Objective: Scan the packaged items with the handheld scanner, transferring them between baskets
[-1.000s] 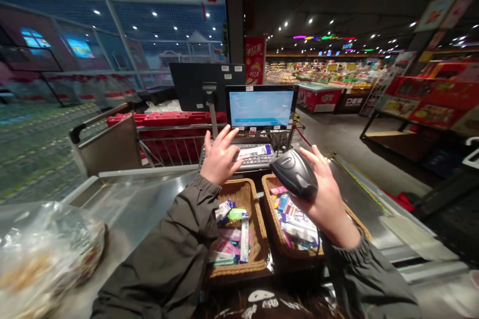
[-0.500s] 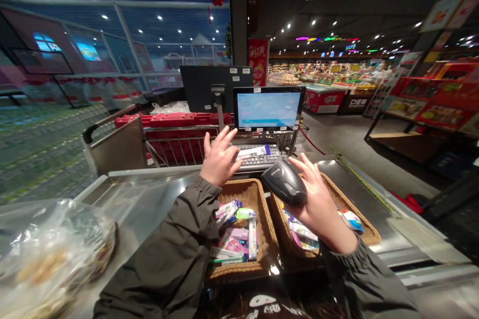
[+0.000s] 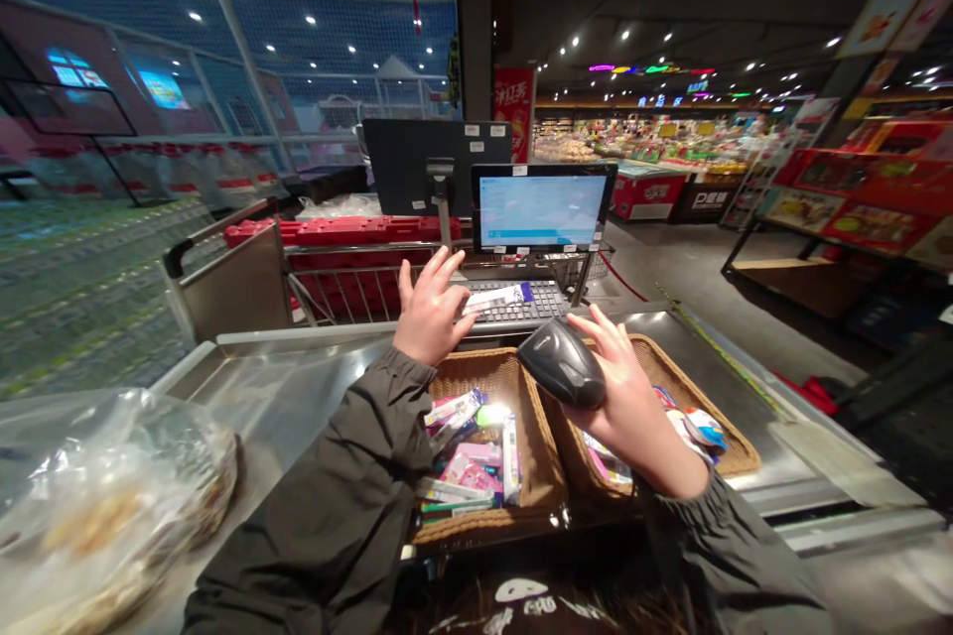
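My left hand (image 3: 430,310) pinches a slim white packet with a dark blue end (image 3: 497,298) between thumb and forefinger, the other fingers raised. The packet points right, above the black keyboard (image 3: 552,302). In my right hand (image 3: 621,387) is a black barcode scanner (image 3: 562,364), its head turned toward the packet; the grip is mostly hidden by the hand. Below my left wrist sits a wicker basket (image 3: 547,437) with several small colourful packets (image 3: 473,461). A second wicker basket (image 3: 734,432), partly covered by my right forearm, holds more packets (image 3: 704,432).
A lit screen (image 3: 543,208) stands behind the keyboard, beside the back of another monitor (image 3: 402,169). On the metal counter (image 3: 298,382) a clear plastic bag (image 3: 111,506) lies at left. A metal cart (image 3: 230,278) with red crates stands beyond the counter.
The packet has shifted slightly left with my left hand, and the scanner sits a little left too. The whole view has tilted slightly. Both holds are unchanged.
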